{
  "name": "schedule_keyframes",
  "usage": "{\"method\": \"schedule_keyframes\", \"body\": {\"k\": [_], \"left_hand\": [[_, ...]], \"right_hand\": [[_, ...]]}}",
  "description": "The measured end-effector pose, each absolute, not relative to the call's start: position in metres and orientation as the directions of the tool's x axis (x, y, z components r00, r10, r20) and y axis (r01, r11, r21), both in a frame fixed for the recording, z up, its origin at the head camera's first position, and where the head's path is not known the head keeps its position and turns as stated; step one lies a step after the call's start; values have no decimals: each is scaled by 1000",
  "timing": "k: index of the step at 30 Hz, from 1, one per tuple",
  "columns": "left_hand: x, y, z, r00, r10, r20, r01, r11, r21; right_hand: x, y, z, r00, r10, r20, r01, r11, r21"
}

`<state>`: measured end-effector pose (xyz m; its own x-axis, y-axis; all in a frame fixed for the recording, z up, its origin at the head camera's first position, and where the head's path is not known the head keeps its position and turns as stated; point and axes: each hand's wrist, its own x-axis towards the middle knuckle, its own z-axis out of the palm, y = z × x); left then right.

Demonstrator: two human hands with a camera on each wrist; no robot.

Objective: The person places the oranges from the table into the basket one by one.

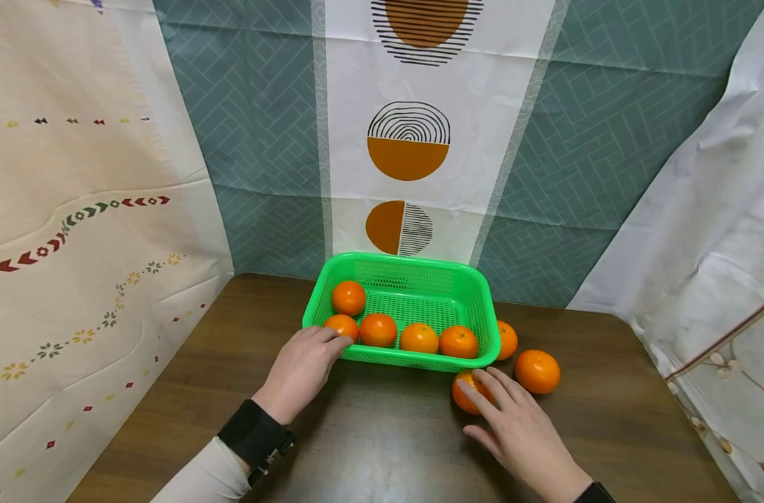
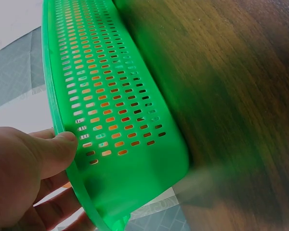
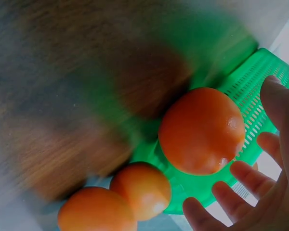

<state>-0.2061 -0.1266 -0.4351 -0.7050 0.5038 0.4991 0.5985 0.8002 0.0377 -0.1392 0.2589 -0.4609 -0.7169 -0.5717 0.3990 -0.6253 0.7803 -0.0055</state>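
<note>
Three loose oranges (image 1: 538, 371) sit on the table (image 1: 369, 440) by the basket's (image 1: 413, 263) near right corner, and the near orange (image 3: 202, 131) is the one beneath the right hand (image 1: 523, 436). It lies ahead of that palm and a little to its left, with the basket just beyond, so the rim is probably what any lift must clear. The right hand is much nearer to it than the left hand (image 1: 306, 363). Right fingers are spread over the fruit; whether they touch it, I cannot tell. Left thumb and fingers pinch the rim at the near left corner, thumb outside. The basket's long axis runs left to right; round fruit has none to match. Five inner oranges (image 1: 419, 339) rest inside, mostly along the near wall.
</note>
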Motion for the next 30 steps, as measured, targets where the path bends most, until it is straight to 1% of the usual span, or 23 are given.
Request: {"method": "schedule_keyframes", "body": {"k": [9,14,23,30], "left_hand": [[-206,-127,-435,-708,501,498,595,803,40],[-206,-126,-434,-708,500,499,600,799,50],[-205,-126,-433,-709,496,502,600,798,58],[-205,-126,-433,-708,498,501,601,797,55]], "right_hand": [[-143,259,-464,-727,-578,369,-618,786,12],[-145,258,-465,-716,-588,375,-626,780,27],[-148,255,-464,-705,-604,371,-648,762,10],[-148,255,-468,-727,-594,343,-637,770,-17]]}}
